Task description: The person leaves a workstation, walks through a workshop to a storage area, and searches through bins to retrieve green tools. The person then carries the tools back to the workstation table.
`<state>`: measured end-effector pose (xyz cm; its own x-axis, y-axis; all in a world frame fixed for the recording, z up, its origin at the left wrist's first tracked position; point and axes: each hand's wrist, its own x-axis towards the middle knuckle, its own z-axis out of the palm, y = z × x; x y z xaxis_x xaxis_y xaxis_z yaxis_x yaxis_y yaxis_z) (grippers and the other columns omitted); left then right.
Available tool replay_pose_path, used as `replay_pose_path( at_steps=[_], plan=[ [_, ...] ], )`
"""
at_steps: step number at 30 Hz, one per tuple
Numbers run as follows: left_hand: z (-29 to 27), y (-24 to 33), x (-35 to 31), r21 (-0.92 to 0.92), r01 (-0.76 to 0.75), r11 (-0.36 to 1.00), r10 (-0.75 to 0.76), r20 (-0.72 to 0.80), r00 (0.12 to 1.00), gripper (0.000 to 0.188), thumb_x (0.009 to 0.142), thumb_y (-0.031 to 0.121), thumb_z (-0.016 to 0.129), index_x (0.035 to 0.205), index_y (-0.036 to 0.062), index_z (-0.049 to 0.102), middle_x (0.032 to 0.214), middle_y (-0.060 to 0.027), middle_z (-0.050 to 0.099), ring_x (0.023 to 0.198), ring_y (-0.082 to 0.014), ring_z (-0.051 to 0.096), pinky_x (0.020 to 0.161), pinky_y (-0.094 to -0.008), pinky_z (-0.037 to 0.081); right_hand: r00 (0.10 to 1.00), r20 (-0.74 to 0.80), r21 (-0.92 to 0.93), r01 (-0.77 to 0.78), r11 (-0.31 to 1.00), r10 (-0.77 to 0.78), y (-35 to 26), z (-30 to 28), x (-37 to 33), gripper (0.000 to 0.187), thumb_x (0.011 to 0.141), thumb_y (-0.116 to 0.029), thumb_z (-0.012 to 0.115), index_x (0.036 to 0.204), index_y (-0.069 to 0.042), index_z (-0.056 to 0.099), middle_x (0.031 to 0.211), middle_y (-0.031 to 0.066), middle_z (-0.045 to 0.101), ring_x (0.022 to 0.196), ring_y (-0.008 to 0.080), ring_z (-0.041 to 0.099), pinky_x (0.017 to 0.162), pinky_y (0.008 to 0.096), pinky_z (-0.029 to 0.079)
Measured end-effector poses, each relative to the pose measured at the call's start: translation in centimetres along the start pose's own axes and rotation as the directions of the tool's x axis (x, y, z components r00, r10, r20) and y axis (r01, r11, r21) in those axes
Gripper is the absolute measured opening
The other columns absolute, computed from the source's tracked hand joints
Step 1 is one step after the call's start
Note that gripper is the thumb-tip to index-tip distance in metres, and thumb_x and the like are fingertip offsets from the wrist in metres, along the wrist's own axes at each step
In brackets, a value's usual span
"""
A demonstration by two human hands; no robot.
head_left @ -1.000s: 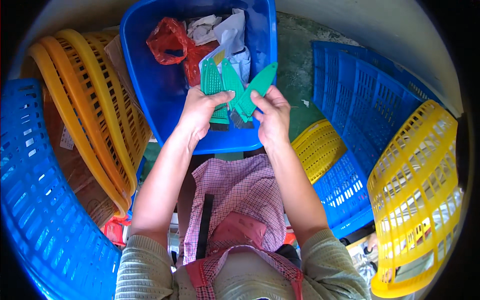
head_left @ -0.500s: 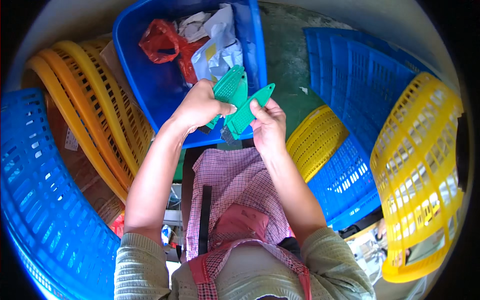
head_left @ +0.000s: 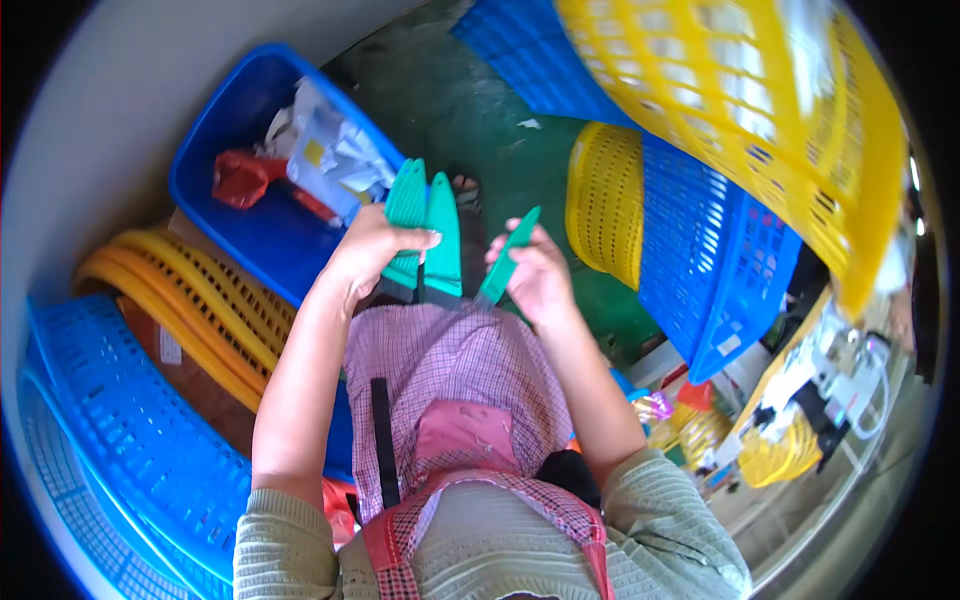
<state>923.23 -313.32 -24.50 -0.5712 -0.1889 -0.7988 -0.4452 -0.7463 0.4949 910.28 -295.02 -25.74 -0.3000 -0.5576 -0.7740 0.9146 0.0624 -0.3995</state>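
My left hand [head_left: 368, 245] is closed round a fanned bunch of green tapered plastic handles [head_left: 443, 235], its thumb lying across them. Their narrow tips point away from me, and dark flat ends show at the bottom; their exact kind is unclear. To the right, my right hand [head_left: 543, 280] pinches a single green tapered handle [head_left: 512, 252] between thumb and fingers. That piece is tilted and apart from the bunch, its dark lower end slightly blurred. Both hands are above the front of my checked apron [head_left: 450, 360].
A blue bin [head_left: 215, 245] with a red bag and white paper stands at the far left. Orange-yellow baskets [head_left: 190, 310] and a blue basket [head_left: 150, 410] lie nearer left. On the right are yellow baskets [head_left: 605, 205], a blue crate [head_left: 685, 225] and a cluttered table [head_left: 770, 385].
My right hand has drawn one green handle away to the right of the bunch. The view has turned rightward, so the bin now appears farther left and a cluttered table shows at right.
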Motion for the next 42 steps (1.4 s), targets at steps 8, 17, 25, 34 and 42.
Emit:
replay_pose_path(
  at_steps=[8, 17, 25, 34, 42],
  plan=[
    [7.9, -3.3, -2.7, 0.387, -0.026, 0.922, 0.026, 0.004, 1.0, 0.024, 0.069, 0.0, 0.061, 0.092, -0.0024, 0.061, 0.08, -0.0055, 0.062, 0.068, -0.0136, 0.058, 0.062, -0.0268, 0.047, 0.992, -0.11, -0.267, -0.089, 0.96, 0.062, 2.2, -0.9, -5.8, 0.039, 0.07, -0.043, 0.067, 0.089, -0.011, 0.053, 0.059, -0.0051, 0.041, 0.042, 0.0028, 0.031, 0.035, 0.0195, 0.023],
    [17.0, -6.4, -4.6, 0.257, 0.06, 0.965, -0.105, 0.167, 0.98, 0.019, 0.075, -0.002, 0.057, 0.094, -0.0043, 0.056, 0.08, -0.0073, 0.061, 0.067, -0.0141, 0.058, 0.061, -0.0256, 0.047, 0.969, -0.245, -0.166, -0.034, 0.986, -0.008, 0.7, -6.7, -8.9, 0.036, 0.078, -0.03, 0.061, 0.102, -0.004, 0.056, 0.088, 0.0054, 0.059, 0.078, 0.0114, 0.055, 0.068, 0.0255, 0.045],
    [13.7, -7.6, -4.6, 0.191, -0.129, 0.973, 0.155, -0.132, 0.979, 0.028, 0.07, 0.0, 0.058, 0.098, -0.0022, 0.057, 0.089, -0.0079, 0.061, 0.078, -0.016, 0.058, 0.072, -0.028, 0.047, 0.951, -0.258, -0.298, 0.088, 0.951, -0.169, 1.5, -4.9, -6.7, 0.017, 0.078, -0.018, 0.059, 0.09, -0.006, 0.057, 0.076, 0.0015, 0.056, 0.068, 0.0097, 0.051, 0.058, 0.0258, 0.041],
    [0.6, -3.9, -6.5, -0.425, -0.324, 0.845, 0.106, -0.461, 0.881, 0.017, 0.074, -0.003, 0.055, 0.091, -0.0047, 0.056, 0.083, -0.0113, 0.062, 0.07, -0.0194, 0.061, 0.065, -0.0312, 0.051, 0.99, 0.139, 0.328, -0.078, 0.941, 0.034, -4.9, -2.9, -2.8, 0.037, 0.085, -0.026, 0.043, 0.112, -0.001, 0.048, 0.1, 0.0129, 0.055, 0.094, 0.0263, 0.052, 0.091, 0.047, 0.037],
    [-1.3, -7.1, -8.2, -0.315, -0.219, 0.924, 0.122, -0.3, 0.946, 0.021, 0.071, 0.004, 0.065, 0.091, -0.0025, 0.06, 0.083, -0.0083, 0.063, 0.071, -0.0158, 0.06, 0.067, -0.0286, 0.049, 0.976, 0.127, -0.462, -0.098, 0.881, 0.175, 2.3, 5.5, -1.5, 0.04, 0.083, -0.028, 0.054, 0.111, 0.001, 0.05, 0.086, 0.0075, 0.057, 0.062, 0.011, 0.048, 0.06, 0.0273, 0.043]
  ],
)
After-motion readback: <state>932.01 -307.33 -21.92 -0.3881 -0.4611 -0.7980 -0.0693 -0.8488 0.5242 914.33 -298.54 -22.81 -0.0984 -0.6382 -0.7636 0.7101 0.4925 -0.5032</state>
